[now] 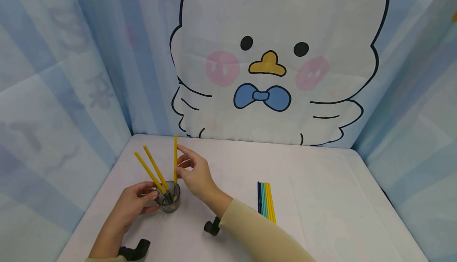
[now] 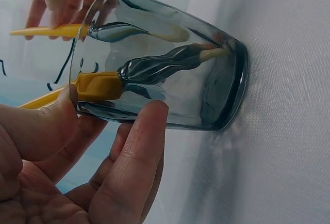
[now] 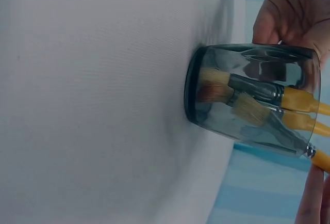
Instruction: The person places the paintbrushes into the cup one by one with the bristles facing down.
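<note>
A smoky clear glass [image 1: 168, 207] stands upright on the white table, with my left hand [image 1: 133, 201] holding its side between thumb and fingers. Two yellow-handled paintbrushes [image 1: 145, 168] lean leftward in it, their pale bristles down near the glass bottom. My right hand [image 1: 197, 174] pinches a third yellow paintbrush [image 1: 175, 155] by its handle, nearly vertical at the glass's right side. In the right wrist view, this brush's bristles [image 3: 250, 109] are inside the glass, above its base. The left wrist view shows the left fingers [image 2: 139, 157] against the glass wall.
Thin dark blue, teal and yellow sticks [image 1: 265, 200] lie side by side on the table [image 1: 332, 206], right of the right forearm, which partly covers their near ends. Black wrist devices [image 1: 213, 227] sit beneath both wrists. A curtain with a cartoon figure [image 1: 264, 123] hangs behind.
</note>
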A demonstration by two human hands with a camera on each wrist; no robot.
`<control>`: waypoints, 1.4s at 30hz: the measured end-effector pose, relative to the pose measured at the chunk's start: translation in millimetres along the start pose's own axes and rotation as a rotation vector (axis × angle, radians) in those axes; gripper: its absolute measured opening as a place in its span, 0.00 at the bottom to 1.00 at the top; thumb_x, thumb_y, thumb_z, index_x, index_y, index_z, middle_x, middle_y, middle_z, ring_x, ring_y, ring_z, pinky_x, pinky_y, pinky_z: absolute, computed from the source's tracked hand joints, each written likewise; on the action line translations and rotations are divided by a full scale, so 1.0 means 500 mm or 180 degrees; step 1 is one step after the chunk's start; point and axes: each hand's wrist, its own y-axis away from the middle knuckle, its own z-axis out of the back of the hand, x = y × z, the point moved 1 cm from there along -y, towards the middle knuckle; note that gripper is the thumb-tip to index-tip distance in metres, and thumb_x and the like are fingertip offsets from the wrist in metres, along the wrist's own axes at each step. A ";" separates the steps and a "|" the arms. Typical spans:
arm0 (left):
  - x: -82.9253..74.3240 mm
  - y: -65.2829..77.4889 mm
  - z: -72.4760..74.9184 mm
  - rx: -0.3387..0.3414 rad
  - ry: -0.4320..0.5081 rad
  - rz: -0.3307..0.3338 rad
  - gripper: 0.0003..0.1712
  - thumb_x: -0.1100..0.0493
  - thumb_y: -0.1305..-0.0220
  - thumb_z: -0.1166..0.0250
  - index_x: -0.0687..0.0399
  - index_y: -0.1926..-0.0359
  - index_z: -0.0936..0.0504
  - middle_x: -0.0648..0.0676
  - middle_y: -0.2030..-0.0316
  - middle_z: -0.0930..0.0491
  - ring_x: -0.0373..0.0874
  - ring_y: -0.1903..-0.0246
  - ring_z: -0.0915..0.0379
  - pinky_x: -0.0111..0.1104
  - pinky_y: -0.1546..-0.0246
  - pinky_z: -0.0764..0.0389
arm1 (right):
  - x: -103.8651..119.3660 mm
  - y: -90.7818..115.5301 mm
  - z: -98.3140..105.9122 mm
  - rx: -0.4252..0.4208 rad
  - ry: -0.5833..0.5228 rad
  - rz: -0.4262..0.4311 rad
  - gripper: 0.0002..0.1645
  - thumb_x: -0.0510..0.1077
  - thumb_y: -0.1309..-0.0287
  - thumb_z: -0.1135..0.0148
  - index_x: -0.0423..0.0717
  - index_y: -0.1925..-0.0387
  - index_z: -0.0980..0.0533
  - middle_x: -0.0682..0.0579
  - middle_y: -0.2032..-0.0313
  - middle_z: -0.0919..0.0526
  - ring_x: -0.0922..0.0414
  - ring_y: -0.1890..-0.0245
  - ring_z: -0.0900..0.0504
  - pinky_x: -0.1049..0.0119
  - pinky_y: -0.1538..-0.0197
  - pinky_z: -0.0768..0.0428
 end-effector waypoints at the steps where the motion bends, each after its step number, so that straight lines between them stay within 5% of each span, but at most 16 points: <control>1: 0.000 0.000 0.000 0.0003 0.0005 -0.0001 0.25 0.66 0.21 0.37 0.72 0.29 0.26 0.66 0.45 0.21 0.48 0.51 0.18 0.41 0.55 0.03 | -0.002 0.000 -0.001 0.0012 0.0054 0.0010 0.43 0.24 0.34 0.35 0.59 0.24 0.26 0.46 0.52 0.20 0.63 0.58 0.17 0.66 0.54 0.05; 8: 0.000 0.000 0.001 0.0022 0.0005 -0.0001 0.25 0.65 0.20 0.38 0.71 0.28 0.27 0.66 0.43 0.21 0.47 0.51 0.17 0.41 0.55 0.03 | -0.015 0.003 -0.007 0.0090 0.0452 0.0049 0.44 0.26 0.33 0.33 0.67 0.25 0.26 0.48 0.51 0.17 0.64 0.55 0.16 0.71 0.55 0.06; 15: -0.001 0.002 -0.002 0.0028 -0.0035 -0.0028 0.26 0.64 0.20 0.38 0.72 0.28 0.27 0.69 0.41 0.21 0.51 0.49 0.16 0.42 0.55 0.03 | -0.023 0.021 0.000 0.0320 0.0982 0.0023 0.50 0.30 0.29 0.36 0.74 0.18 0.38 0.54 0.37 0.13 0.57 0.42 0.11 0.76 0.44 0.11; 25: -0.002 0.007 -0.004 0.0024 -0.0089 -0.0023 0.25 0.65 0.20 0.38 0.71 0.28 0.26 0.71 0.39 0.22 0.53 0.47 0.16 0.42 0.54 0.03 | -0.029 0.046 0.038 0.0196 0.0718 -0.0133 0.50 0.27 0.29 0.39 0.71 0.18 0.38 0.48 0.34 0.15 0.50 0.39 0.12 0.72 0.46 0.08; 42: 0.000 0.002 0.001 0.0082 -0.0062 -0.0038 0.26 0.64 0.19 0.39 0.72 0.27 0.29 0.71 0.38 0.23 0.53 0.45 0.16 0.41 0.53 0.04 | -0.029 0.093 0.078 0.0040 0.0776 0.0099 0.45 0.27 0.29 0.42 0.65 0.20 0.33 0.44 0.36 0.14 0.48 0.43 0.10 0.71 0.50 0.07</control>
